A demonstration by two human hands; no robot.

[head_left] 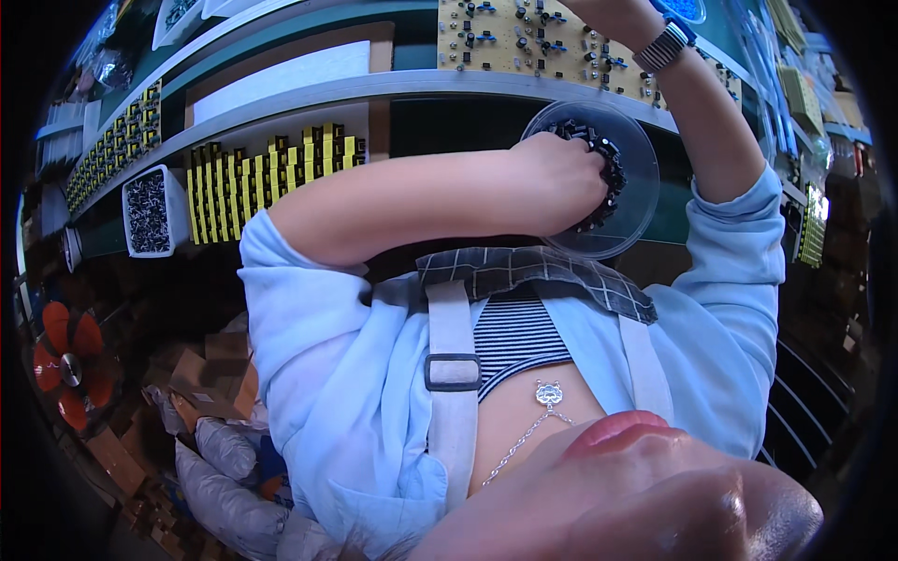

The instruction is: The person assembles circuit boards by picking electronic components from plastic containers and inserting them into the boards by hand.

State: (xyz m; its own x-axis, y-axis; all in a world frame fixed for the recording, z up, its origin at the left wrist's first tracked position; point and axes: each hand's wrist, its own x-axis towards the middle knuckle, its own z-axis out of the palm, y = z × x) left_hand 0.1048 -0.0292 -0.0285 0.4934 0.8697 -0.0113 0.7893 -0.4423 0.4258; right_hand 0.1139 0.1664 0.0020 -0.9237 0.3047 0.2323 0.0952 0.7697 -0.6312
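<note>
My left hand (pixel 564 182) reaches into a round clear plastic bowl (pixel 641 201) and rests in a heap of small black electronic parts (pixel 613 168). Its fingers are curled, and their tips are hidden, so what they hold does not show. At the top edge my right hand (pixel 613 17), with a striped band at the wrist, is over a tan circuit board (pixel 510 61). The frame cuts off its fingers. Black cylinders and small blue parts stand in rows on that board.
Rows of yellow-and-black components (pixel 253 192) lie left of the bowl. Beside them stands a white bin (pixel 173 224) of small dark parts. A metal rail (pixel 412 86) crosses the bench. Another populated board (pixel 122 145) sits far left. A blue container (pixel 686 9) is top right. An orange-bladed fan (pixel 70 365) stands lower left.
</note>
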